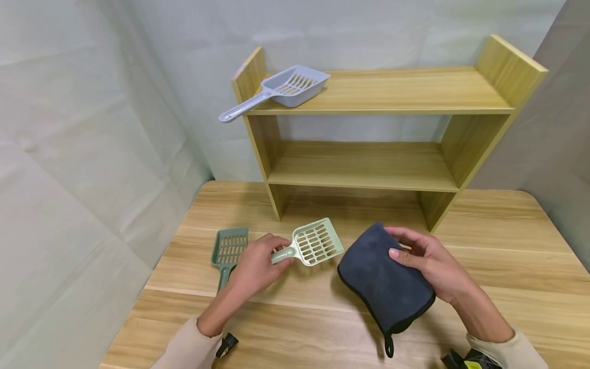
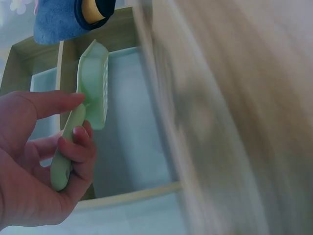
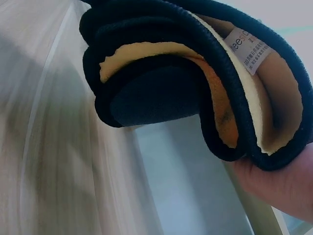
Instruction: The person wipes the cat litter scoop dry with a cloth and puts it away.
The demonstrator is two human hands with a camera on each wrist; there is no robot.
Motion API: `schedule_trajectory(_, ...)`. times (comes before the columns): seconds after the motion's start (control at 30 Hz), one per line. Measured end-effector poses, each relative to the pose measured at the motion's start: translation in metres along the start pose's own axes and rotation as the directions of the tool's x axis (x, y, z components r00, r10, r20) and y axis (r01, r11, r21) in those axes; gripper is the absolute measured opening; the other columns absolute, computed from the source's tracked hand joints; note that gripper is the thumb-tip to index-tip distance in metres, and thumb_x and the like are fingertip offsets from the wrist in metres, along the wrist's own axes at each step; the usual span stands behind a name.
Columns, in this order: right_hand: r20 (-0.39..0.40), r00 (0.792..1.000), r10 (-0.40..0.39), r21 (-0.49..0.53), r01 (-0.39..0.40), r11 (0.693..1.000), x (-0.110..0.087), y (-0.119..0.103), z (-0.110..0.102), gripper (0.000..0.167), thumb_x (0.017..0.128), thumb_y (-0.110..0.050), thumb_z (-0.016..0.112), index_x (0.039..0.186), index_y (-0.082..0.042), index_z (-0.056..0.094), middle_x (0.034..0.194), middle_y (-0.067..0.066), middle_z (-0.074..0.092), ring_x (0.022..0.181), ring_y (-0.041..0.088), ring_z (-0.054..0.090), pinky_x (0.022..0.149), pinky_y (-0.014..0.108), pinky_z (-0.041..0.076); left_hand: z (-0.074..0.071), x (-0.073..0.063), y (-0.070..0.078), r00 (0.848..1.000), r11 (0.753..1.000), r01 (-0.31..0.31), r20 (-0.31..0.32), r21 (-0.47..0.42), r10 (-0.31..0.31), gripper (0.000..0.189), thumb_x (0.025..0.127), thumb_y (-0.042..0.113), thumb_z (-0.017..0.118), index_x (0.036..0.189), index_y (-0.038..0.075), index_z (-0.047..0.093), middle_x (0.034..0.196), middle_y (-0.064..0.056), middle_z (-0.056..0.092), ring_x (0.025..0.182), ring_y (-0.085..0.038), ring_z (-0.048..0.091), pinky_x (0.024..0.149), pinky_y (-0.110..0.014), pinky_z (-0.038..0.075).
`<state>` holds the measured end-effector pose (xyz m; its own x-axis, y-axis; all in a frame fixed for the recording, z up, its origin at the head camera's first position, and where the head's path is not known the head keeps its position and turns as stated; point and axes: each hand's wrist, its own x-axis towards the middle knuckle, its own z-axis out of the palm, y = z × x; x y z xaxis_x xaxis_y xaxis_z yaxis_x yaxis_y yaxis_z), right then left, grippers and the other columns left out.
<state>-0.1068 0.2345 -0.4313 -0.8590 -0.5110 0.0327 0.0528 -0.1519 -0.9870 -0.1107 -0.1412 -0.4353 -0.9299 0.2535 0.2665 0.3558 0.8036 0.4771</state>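
Observation:
A pale green slotted litter scoop (image 1: 285, 254) is held by its handle in my left hand (image 1: 258, 266), a little above the table with its pan pointing right. The left wrist view shows thumb and fingers around the scoop handle (image 2: 68, 156). My right hand (image 1: 435, 264) grips a folded dark blue towel (image 1: 384, 277) at its right side, thumb on top. In the right wrist view the folded towel (image 3: 156, 100) shows black edging, a yellow-orange inner side and a white label (image 3: 249, 49). A hanging loop (image 1: 388, 344) dangles from its lower corner.
A dark green litter scoop (image 1: 224, 277) lies on the wooden table (image 1: 295, 333), left of my left hand. Behind stands a wooden shelf unit (image 1: 369, 177). On its top board, a lavender litter scoop (image 1: 309, 96) rests with its handle jutting past the left side.

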Motion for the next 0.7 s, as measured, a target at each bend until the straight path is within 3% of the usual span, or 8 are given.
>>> schedule_trajectory(0.37,0.111,0.993,0.035,-0.037,-0.031,0.999,0.005,-0.001,0.003,0.042,0.108,0.0,0.057,0.145,-0.019,0.064,0.131,-0.002,0.074,0.107,0.017,0.076,0.084,0.033,0.065,0.01,0.015,0.022,0.994,0.997,-0.081,0.076,0.012,0.08,0.026,0.081,0.015,0.095,0.103,0.01,0.082,0.092,0.001,0.073,0.078,-0.011,0.064,0.069,-0.024,0.05)
schedule_trajectory(0.5,0.167,0.985,0.051,-0.05,-0.043,0.998,0.008,-0.001,0.004,0.042,0.108,-0.001,0.056,0.147,-0.016,0.062,0.132,-0.001,0.073,0.109,0.017,0.075,0.086,0.032,0.064,0.014,0.017,0.029,0.979,0.985,-0.173,0.11,0.004,0.171,0.025,0.081,0.015,0.095,0.102,0.011,0.082,0.091,0.002,0.073,0.079,-0.011,0.066,0.073,-0.026,0.055)
schedule_trajectory(0.6,0.131,0.988,0.087,-0.122,-0.071,0.99,0.01,-0.002,0.006,0.044,0.108,-0.006,0.06,0.151,-0.005,0.056,0.134,0.001,0.071,0.111,0.017,0.075,0.087,0.032,0.063,0.016,0.02,0.034,0.958,0.966,-0.259,0.131,0.013,0.255,0.025,0.083,0.017,0.094,0.103,0.011,0.081,0.091,0.002,0.075,0.082,-0.011,0.069,0.077,-0.029,0.058)
schedule_trajectory(0.7,0.006,0.994,0.106,-0.26,-0.101,0.96,0.012,-0.002,0.008,0.048,0.106,-0.014,0.068,0.149,0.003,0.055,0.134,0.006,0.07,0.111,0.018,0.074,0.088,0.032,0.062,0.016,0.024,0.039,0.941,0.952,-0.305,0.155,0.008,0.3,0.026,0.084,0.018,0.093,0.106,0.011,0.081,0.095,0.001,0.077,0.087,-0.013,0.072,0.081,-0.03,0.06)
